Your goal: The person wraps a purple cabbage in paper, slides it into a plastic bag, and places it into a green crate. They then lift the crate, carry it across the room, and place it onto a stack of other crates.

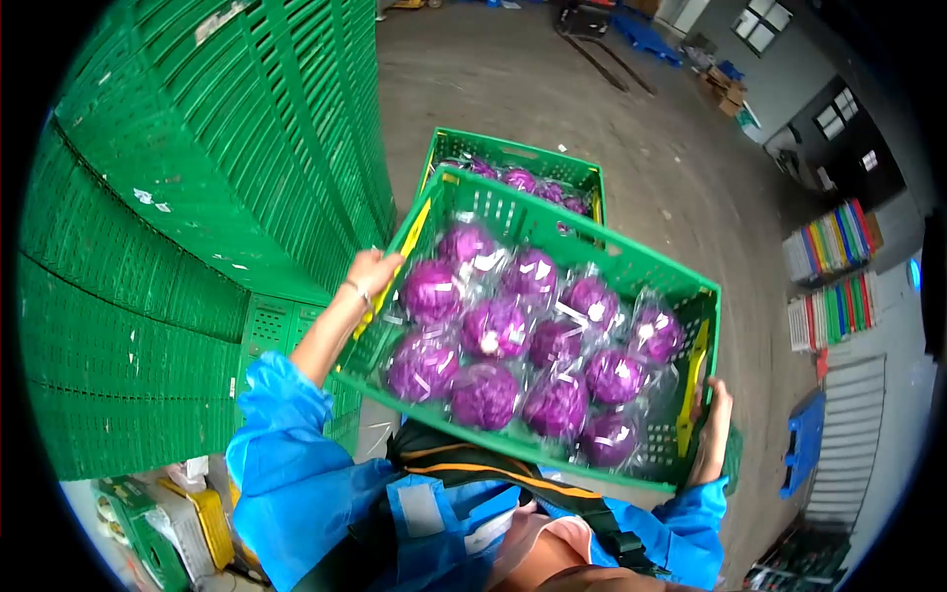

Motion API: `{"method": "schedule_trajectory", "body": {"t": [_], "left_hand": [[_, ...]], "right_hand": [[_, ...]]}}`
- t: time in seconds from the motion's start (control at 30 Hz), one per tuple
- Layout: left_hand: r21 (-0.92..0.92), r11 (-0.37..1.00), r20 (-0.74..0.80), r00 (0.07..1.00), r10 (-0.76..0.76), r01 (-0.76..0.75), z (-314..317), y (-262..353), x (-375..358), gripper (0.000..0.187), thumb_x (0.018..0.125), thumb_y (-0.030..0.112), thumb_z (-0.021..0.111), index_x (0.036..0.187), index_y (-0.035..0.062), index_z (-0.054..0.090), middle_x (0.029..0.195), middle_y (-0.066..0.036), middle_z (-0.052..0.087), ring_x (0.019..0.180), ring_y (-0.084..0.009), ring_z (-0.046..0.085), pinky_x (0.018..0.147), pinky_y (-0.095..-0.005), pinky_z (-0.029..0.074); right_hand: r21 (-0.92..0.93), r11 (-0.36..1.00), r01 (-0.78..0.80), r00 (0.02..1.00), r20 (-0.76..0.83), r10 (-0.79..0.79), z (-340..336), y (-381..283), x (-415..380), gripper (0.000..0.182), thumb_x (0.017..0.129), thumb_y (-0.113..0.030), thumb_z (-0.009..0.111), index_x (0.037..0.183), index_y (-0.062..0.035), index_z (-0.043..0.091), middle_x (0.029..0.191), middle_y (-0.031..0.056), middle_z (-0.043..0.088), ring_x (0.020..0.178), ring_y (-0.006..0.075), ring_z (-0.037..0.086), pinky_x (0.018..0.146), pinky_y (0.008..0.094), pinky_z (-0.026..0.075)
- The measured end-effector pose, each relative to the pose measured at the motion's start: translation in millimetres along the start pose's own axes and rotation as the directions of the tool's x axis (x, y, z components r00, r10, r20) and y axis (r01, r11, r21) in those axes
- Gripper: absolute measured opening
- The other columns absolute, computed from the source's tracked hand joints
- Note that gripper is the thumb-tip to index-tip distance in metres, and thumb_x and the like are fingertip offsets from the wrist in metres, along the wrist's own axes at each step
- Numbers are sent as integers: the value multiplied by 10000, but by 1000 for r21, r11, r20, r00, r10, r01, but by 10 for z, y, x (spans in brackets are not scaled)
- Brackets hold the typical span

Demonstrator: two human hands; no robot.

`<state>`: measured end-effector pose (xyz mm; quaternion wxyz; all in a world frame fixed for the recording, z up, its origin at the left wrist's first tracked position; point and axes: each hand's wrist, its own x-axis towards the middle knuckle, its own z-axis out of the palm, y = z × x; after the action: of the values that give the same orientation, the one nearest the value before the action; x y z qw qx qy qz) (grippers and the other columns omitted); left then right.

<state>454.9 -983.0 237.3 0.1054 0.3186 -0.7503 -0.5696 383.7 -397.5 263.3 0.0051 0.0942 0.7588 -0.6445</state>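
A green plastic crate (631, 259) with yellow side handles is held up in front of my body, tilted in view. Inside it lie several purple cabbages (495, 328) wrapped in clear plastic. My left hand (373, 274) grips the crate's left side by the yellow handle, its thumb over the rim. On the right side, my right hand (716, 419) is wrapped around the crate's edge beside the other yellow handle. Just beyond is a second green crate (584, 170), also with purple cabbages in it, partly hidden by the held one.
Tall stacks of green crates (227, 128) rise close on my left. More crates, one yellow (212, 523), lie at the lower left. Stacks of coloured crates (832, 242) and a blue pallet (804, 444) line the right wall. A dark pallet truck (584, 20) stands at the far end.
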Motion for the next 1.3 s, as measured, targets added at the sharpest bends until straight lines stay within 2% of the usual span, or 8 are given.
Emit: {"method": "schedule_trajectory", "body": {"t": [0.27, 0.4, 0.57, 0.7, 0.8, 1.03, 1.13, 1.3], "left_hand": [[104, 988, -171, 977, 128, -111, -129, -660, -556, 211, 746, 247, 600, 730, 37, 620, 579, -15, 560, 474, -108, 471, 437, -292, 359], [29, 980, -143, 971, -193, 199, -262, -353, -1054, 368, 738, 208, 627, 1046, 6, 619, 767, -63, 647, 562, -121, 561, 522, -265, 452], [-96, 994, -144, 987, -67, 54, -142, -441, -1549, 577, 765, 166, 657, 1279, 11, 444, 883, -91, 653, 668, -123, 616, 607, -254, 495], [578, 804, 10, 984, -179, 140, -489, -563, -1118, 791, 691, 425, 666, 1315, 29, 385, 1230, -223, 502, 1144, -327, 490, 969, -391, 393], [767, 599, -65, 956, -286, 231, -428, -844, -1592, 511, 749, 190, 578, 1240, 73, 496, 1093, -270, 561, 987, -382, 569, 869, -405, 466], [579, 792, -224, 972, -77, 196, -447, -1393, -1848, 512, 718, 268, 617, 1173, 46, 540, 1065, -250, 577, 1007, -374, 556, 880, -424, 451], [714, 633, -156, 950, -272, 298, -507, -949, -1732, 315, 678, 211, 613, 920, 11, 640, 956, -226, 622, 922, -359, 602, 794, -414, 499], [833, 551, -15, 998, -60, 46, -782, 79, -1588, 259, 636, 184, 610, 807, -4, 653, 820, -224, 635, 788, -366, 632, 677, -427, 523]], "right_hand": [[49, 986, -161, 983, 99, 155, -111, 443, 164, 192, 813, -244, 541, 753, -64, 570, 503, 17, 462, 379, 133, 413, 384, 257, 317], [-23, 942, -336, 938, 85, 337, -76, 259, 291, 175, 793, -177, 561, 691, -35, 567, 560, 53, 518, 445, 157, 478, 419, 284, 364], [-115, 992, -56, 976, 203, 79, -597, 676, 561, 136, 771, -124, 571, 793, 7, 597, 642, 71, 566, 553, 160, 520, 541, 265, 410], [-230, 972, -48, 940, 319, 122, 285, 192, 981, 175, 870, -182, 555, 958, -31, 558, 734, 20, 562, 607, 104, 501, 563, 229, 384], [-149, 989, -5, 933, 355, 58, 270, 530, 948, 195, 877, -139, 572, 1049, -57, 531, 758, -8, 560, 621, 67, 497, 572, 195, 388], [-193, 981, -15, 958, 277, 69, 161, 309, 684, 181, 878, -153, 580, 1033, -60, 566, 634, -60, 477, 520, 37, 414, 479, 181, 325], [-172, 985, -14, 935, 347, 74, 164, 237, 743, 109, 881, -141, 571, 962, -68, 571, 604, -64, 444, 494, 40, 387, 461, 198, 300], [-232, 968, -95, 872, 449, 193, 77, 184, 871, 75, 873, -154, 578, 898, -86, 556, 560, -51, 406, 467, 59, 361, 445, 219, 279]]}}
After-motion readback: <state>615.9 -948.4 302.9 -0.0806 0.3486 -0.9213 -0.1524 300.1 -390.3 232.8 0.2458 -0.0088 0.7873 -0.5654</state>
